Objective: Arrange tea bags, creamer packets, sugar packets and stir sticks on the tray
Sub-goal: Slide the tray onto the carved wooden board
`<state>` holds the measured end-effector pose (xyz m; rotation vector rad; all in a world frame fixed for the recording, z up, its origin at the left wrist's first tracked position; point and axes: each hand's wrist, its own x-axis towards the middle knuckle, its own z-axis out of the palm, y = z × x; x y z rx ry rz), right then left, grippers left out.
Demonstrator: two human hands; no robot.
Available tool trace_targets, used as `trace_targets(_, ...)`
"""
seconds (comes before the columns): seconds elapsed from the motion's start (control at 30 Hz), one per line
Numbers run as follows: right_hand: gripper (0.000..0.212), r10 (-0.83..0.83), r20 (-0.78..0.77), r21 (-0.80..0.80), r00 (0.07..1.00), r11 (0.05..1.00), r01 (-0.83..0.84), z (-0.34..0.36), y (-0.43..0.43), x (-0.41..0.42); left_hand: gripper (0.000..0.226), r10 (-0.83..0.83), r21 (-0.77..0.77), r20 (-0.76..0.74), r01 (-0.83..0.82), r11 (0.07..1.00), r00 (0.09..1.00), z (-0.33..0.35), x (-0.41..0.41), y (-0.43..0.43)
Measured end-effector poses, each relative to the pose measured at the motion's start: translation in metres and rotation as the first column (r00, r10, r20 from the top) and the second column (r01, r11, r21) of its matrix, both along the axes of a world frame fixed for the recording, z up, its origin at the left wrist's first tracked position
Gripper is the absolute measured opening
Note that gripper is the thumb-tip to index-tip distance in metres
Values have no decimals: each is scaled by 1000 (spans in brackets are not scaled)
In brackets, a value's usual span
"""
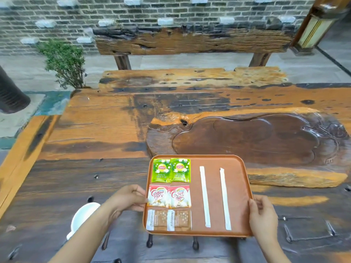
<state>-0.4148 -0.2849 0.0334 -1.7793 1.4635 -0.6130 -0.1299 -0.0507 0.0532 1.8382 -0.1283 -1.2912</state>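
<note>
Lower center of frame, our left hand (pixel 126 198) and right hand (pixel 263 215) pinch the tray (pixel 216 160) edges, fingers curled over its rims, packets and sticks inside.

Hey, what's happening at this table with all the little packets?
A person is setting out tea things on an orange tray on a rough wooden table. Two green tea bags, two creamer packets and two sugar packets sit in paired rows down its left side, and two wrapped stir sticks lie side by side to their right. The left hand and right hand each grip a tray edge.
</note>
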Motion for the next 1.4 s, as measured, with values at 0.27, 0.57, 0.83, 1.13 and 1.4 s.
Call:
trace_targets(0.27, 7, -87, 74, -65, 993, 994, 92, 10, -90, 37, 17, 25, -42, 115, -21, 999, 993, 28, 34, -106)
trace_targets(0.57, 10, -160, 42, -128, 986, 978, 164, -6, -175, 50, 20, 8, -13, 148, -6, 1000, 989, 12, 47, -216)
trace_targets(0.83, 9, -168, -89, -170, 982, 974, 151, -34, -227, 38, 15, -86, 53, 216, 76, 996, 973, -27, 29, -264)
trace_targets(1.13, 10, -136, -167, -149, 976, 983, 112, -47, -254, 34, 11, -96, 49, 320, 84, 995, 943, -46, 18, -287)
trace_targets(1.4, 14, -155, -217, -198, 964, 974, 112, -46, -275, 35, 10, -94, 16, 325, 94, 995, 941, -50, 16, -308)
